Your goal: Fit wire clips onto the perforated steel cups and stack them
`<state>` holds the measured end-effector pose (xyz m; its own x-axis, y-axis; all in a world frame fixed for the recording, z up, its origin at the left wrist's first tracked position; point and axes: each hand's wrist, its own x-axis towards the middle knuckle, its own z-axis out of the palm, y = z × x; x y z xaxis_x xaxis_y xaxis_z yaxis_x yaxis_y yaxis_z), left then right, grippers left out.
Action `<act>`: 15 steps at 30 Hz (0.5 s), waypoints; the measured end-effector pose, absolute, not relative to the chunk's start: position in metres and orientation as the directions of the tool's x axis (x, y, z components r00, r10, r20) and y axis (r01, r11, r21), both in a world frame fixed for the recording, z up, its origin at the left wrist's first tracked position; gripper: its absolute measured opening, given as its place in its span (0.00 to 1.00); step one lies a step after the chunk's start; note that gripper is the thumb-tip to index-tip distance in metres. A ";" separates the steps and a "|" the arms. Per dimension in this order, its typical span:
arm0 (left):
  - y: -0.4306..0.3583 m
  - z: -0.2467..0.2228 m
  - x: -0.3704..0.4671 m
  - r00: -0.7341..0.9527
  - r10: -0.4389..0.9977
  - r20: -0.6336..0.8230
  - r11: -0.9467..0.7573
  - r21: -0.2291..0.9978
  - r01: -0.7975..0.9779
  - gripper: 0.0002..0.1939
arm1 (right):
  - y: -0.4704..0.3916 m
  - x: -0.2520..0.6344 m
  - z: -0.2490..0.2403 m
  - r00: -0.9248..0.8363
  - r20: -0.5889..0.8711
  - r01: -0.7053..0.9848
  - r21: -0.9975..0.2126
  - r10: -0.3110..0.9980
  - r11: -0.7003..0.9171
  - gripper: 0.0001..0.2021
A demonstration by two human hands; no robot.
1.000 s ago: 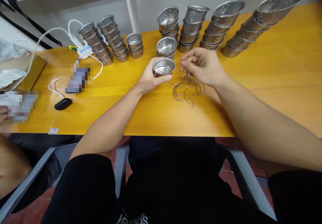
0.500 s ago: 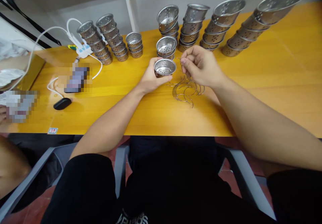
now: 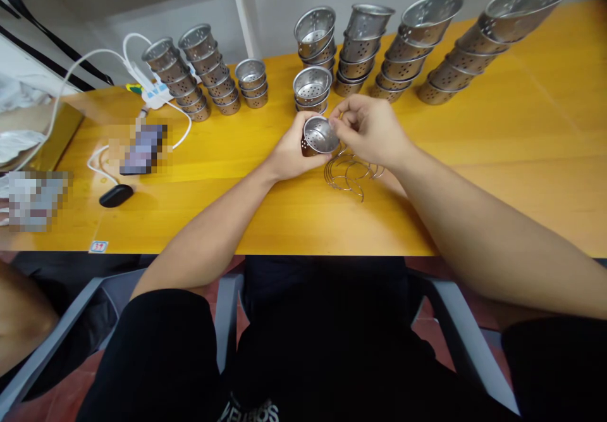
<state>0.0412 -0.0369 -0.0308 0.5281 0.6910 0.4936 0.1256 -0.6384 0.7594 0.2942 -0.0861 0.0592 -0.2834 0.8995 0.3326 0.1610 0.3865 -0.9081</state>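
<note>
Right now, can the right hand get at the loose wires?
Probably yes. The wires lie on the table close by the right hand, with nothing seen resting on them. One hitch: its fingertips are at the rim of the perforated cup in the left hand.

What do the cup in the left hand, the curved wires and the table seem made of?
The perforated cup in the left hand: probably stainless steel, smooth and shiny, judging by its silvery highlights.
The curved wires: likely metal, thin with bright glints.
The table: wood or wood-look laminate, glossy yellow-orange, with faint grain and soft reflections.
</note>
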 end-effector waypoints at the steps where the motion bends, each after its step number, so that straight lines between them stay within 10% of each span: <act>1: -0.037 -0.031 0.041 0.538 0.679 0.499 -0.647 0.753 0.118 0.51 | -0.086 0.294 0.059 -0.277 0.345 0.177 -0.899 0.897 0.401 0.20; 15: -0.051 -0.020 0.044 0.550 0.718 0.427 -0.611 0.764 0.207 0.62 | -0.083 0.290 0.052 -0.229 0.399 0.255 -0.856 0.888 0.450 0.19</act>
<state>0.0439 -0.0510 -0.0197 0.5495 0.7184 0.4266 0.2065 -0.6115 0.7638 0.2898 -0.0830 0.0519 -0.2291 0.8880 0.3988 0.2551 0.4501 -0.8557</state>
